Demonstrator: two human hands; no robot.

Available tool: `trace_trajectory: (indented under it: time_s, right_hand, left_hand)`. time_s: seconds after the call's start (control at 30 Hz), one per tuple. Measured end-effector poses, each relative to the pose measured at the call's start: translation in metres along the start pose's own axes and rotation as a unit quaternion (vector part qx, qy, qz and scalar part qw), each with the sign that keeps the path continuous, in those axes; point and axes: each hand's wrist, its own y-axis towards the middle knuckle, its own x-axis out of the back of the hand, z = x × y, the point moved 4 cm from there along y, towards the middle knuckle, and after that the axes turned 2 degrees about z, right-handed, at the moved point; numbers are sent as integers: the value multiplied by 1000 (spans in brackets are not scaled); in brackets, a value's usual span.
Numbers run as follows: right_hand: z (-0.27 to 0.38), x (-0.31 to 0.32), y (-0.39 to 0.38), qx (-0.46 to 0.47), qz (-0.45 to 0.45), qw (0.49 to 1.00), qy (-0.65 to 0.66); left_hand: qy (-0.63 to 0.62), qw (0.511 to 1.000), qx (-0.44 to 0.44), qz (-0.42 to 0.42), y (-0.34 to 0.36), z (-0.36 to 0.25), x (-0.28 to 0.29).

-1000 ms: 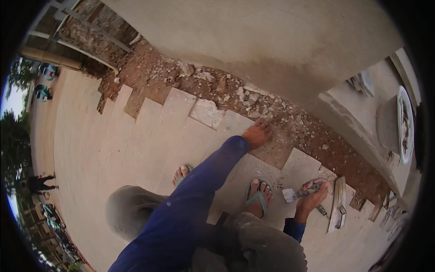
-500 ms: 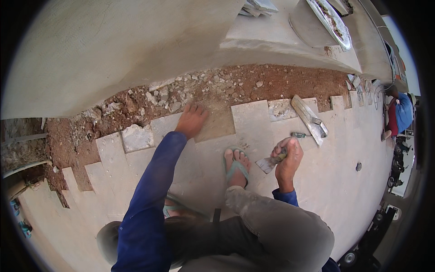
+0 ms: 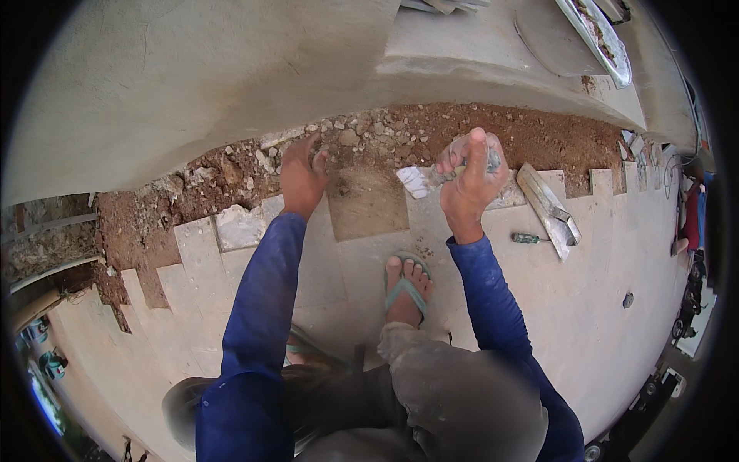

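At upper right, on a pale concrete ledge, stands a round grey bucket with a whitish rim; lumpy brown material shows inside it. Near it, cut by the upper edge, lies a stack of flat grey slabs.

The left hand is loosely spread, its thumb parted from its fingers, and nothing is seen in its grasp. It lies over the border between the pale rectangular paving tiles and the strip of reddish-brown earth and rubble; whether it touches either cannot be told. Just to its right is a square, tile-sized patch of brown soil.

The right hand is curled around the handle of a flat-bladed scraping tool with a whitish, coated blade, the thumb pointing upward. The blade projects leftward from the fist, between the soil patch and the hand.

Right of this hand, a long grey metal float with a raised grip lies obliquely across the tiles, with a slim green-handled tool just beside it. Below the soil patch rests a foot in a pale green thong sandal.
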Motion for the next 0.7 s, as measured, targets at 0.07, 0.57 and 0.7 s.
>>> trace_trajectory:
  time_s: [0.07,0.57,0.7]
  right_hand:
    - [-28,0,20,-9,-65,998,16]
    - [-116,17,19,-123,-89,983,-105]
    - [-72,39,34,-95,-152,984,-21]
  left_hand:
    - [2,997,76,12,-20,7,1]
    - [53,995,-10,83,-90,-10,-36]
    - [92,982,13,164,-77,-26,-54]
